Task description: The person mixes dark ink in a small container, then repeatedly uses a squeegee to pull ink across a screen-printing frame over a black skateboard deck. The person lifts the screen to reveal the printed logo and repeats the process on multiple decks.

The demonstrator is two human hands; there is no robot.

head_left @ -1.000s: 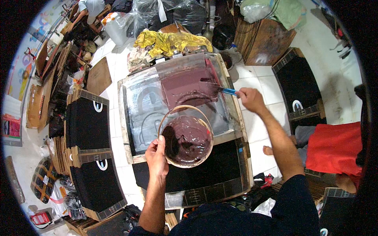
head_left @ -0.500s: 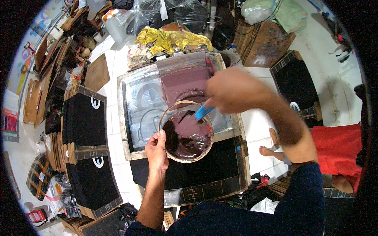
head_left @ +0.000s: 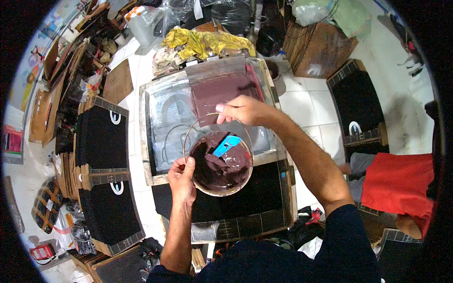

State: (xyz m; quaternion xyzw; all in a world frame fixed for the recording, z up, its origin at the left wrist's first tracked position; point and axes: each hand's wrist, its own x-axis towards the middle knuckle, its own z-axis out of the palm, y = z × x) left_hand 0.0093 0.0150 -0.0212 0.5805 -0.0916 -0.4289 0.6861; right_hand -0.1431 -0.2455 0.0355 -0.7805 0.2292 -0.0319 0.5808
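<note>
My left hand (head_left: pixel 181 177) grips the left rim of a round bucket (head_left: pixel 218 187) of dark maroon paste. My right hand (head_left: pixel 238 111) is closed on the top of the bucket's thin wire handle (head_left: pixel 191 126), held raised above it. A blue-handled scraper (head_left: pixel 226 145) rests in the paste. The bucket is over a framed screen (head_left: pixel 165 141) whose upper right part carries a broad coat of maroon paste (head_left: pixel 222 82). Black panels (head_left: pixel 255 203) with a marked border lie below the screen.
Black panels stand stacked at left (head_left: pixel 101 210) and right (head_left: pixel 356 99). A crumpled yellow cloth (head_left: pixel 203 42) lies behind the screen, beside plastic-wrapped bundles and brown boards (head_left: pixel 321 52). A person in red cloth (head_left: pixel 396 179) is at my right. Tiled floor (head_left: pixel 314 104) runs around the screen.
My right hand moved the blue scraper from the screen into the bucket, let it go there, and took hold of the bucket's handle. The bucket has shifted slightly up and left.
</note>
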